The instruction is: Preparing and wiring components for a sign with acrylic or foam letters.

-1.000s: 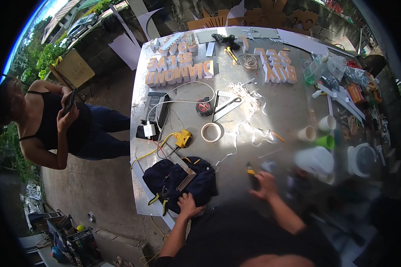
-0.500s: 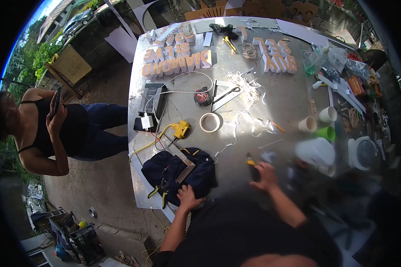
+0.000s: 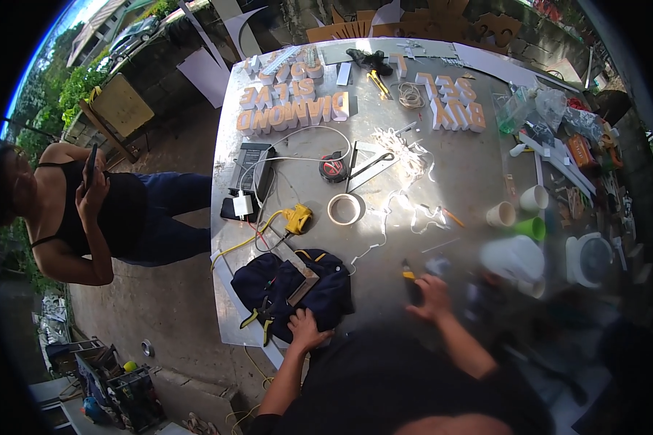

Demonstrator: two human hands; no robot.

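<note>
My left hand [image 3: 307, 330] lies on a bundle of dark navy cloth [image 3: 334, 286] at the table's near edge, its fingers spread. Pliers with yellow-and-black handles [image 3: 260, 319] and a metal bar [image 3: 302, 287] rest on the same bundle. To the right, my right hand [image 3: 434, 299] is curled round the black handle of a yellow-and-black hand tool [image 3: 411, 280], which is low over or on the metal tabletop. Its exact kind is hard to make out. A small translucent item [image 3: 437, 265], blurred, is just beyond my right fingers.
Past my hands are a tape roll [image 3: 344, 209], a tape measure [image 3: 333, 167], a metal square [image 3: 370, 170] and a yellow power tool [image 3: 297, 217]. Cups [image 3: 500, 214] and a white container [image 3: 513, 257] stand right. Block letters [image 3: 294, 112] sit far off. A person [image 3: 80, 210] stands left, holding a phone.
The whole scene sits slightly lower in the picture, as the view has tilted a little. Both hands keep nearly the same places against the cloth and the tool.
</note>
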